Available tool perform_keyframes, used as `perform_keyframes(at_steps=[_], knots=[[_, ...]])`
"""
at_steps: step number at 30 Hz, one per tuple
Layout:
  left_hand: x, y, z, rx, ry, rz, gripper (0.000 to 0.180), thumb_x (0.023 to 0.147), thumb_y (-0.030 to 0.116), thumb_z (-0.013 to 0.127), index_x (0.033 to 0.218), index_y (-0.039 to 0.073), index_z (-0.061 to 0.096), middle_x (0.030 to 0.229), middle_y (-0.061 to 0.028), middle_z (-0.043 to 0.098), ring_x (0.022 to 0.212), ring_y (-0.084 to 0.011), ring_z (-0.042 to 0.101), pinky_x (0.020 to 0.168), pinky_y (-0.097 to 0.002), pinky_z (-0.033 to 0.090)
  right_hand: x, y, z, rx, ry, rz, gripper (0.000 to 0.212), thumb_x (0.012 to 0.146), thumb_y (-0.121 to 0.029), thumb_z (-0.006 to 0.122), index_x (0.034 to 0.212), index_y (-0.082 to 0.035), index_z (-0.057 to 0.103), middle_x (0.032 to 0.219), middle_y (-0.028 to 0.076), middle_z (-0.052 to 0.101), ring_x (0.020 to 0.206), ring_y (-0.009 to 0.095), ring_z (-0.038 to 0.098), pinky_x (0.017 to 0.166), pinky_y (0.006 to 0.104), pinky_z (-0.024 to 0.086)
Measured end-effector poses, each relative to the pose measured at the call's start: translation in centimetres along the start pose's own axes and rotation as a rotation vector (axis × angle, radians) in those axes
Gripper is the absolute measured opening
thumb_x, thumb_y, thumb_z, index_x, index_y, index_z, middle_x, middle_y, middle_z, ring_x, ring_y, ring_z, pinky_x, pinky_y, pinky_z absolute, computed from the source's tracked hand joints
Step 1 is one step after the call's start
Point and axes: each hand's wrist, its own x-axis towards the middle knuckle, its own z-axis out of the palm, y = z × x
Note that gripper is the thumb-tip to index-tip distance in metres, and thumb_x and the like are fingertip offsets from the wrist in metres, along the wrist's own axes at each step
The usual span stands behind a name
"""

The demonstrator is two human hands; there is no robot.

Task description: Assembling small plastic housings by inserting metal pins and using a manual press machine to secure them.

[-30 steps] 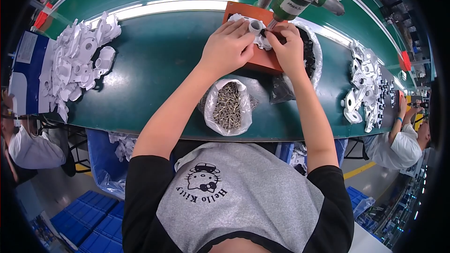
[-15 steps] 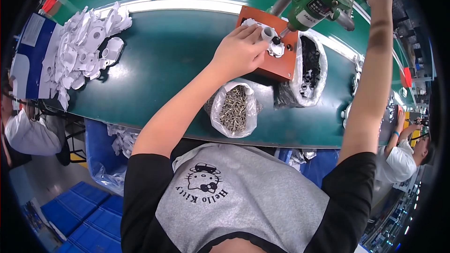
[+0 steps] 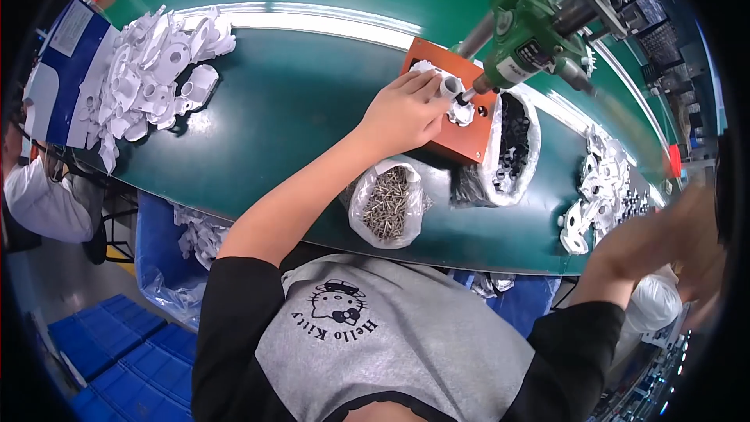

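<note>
My left hand [image 3: 402, 113] is closed over a white plastic part [image 3: 461, 113] with a short round tube, pressing it onto an orange block [image 3: 461, 144]. Beside my fingers, the tip of a green press-like machine [image 3: 516, 59] comes down to a small black piece [image 3: 462, 99] on that part. The tip seems to touch the piece. My right hand [image 3: 703, 246] is at the far right, low and smeared by motion, so its fingers cannot be made out.
An open bag of metal screws [image 3: 387, 205] stands in front of the block, and a bag of small black pieces [image 3: 513, 137] to its right. White plastic parts are heaped at left [image 3: 148, 78] and at right [image 3: 598, 187]. A blue bin [image 3: 148, 258] sits below the table's edge.
My right hand has swung from the upper right down to the lower right. The machine's tip has come down to the black piece. My left hand keeps its hold on the white part.
</note>
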Motion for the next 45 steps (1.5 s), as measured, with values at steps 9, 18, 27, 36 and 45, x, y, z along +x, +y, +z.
perform_keyframes(at_steps=[9,18,27,36,45], knots=[[-1.6,-1.2,-1.3,0.041,-0.039,-0.055,0.008,0.076,0.01,0.062,0.079,0.004,0.058,0.111,-0.0161,0.063,0.108,-0.0304,0.06,0.096,-0.043,0.047,-7.5,-4.9,3.6,0.455,-0.811,-0.167,0.023,0.079,-0.025,0.058,0.064,-0.007,0.056,0.058,0.01,0.055,0.055,0.028,0.058,0.047,0.0385,0.043],[-0.5,0.3,0.0,0.01,-0.048,-0.168,0.038,0.076,0.019,0.064,0.108,0.0,0.057,0.108,-0.0179,0.064,0.107,-0.0325,0.06,0.095,-0.0404,0.047,-12.1,18.3,0.7,1.032,0.851,0.636,0.038,0.09,-0.037,0.055,0.113,-0.007,0.054,0.096,0.01,0.061,0.086,0.02,0.061,0.073,0.031,0.051],[2.0,-1.1,-1.4,-0.131,-0.39,-0.299,0.043,0.081,0.025,0.064,0.119,0.008,0.051,0.131,-0.0157,0.049,0.129,-0.0322,0.04,0.107,-0.0486,0.027,-36.5,14.3,5.2,0.388,0.503,1.244,0.036,0.089,-0.022,0.059,0.117,0.001,0.058,0.116,0.015,0.061,0.108,0.022,0.056,0.094,0.0344,0.04],[8.8,-1.2,-3.3,-0.001,-0.806,-0.187,0.054,0.071,0.033,0.063,0.118,0.007,0.054,0.109,-0.0163,0.058,0.102,-0.0327,0.059,0.084,-0.0413,0.048,-47.3,5.0,13.2,-0.616,0.073,1.335,0.054,0.068,-0.025,0.078,0.117,-0.01,0.061,0.117,0.016,0.06,0.11,0.034,0.056,0.093,0.0422,0.044],[8.4,-9.5,-0.8,0.018,-0.069,-0.55,0.066,0.074,0.044,0.072,0.115,-0.003,0.05,0.104,-0.0224,0.056,0.1,-0.0376,0.057,0.085,-0.0437,0.047,-48.7,5.3,15.3,-0.398,0.321,1.248,0.068,0.079,0.001,0.06,0.141,0.001,0.034,0.136,0.024,0.043,0.123,0.037,0.045,0.104,0.0403,0.035]])
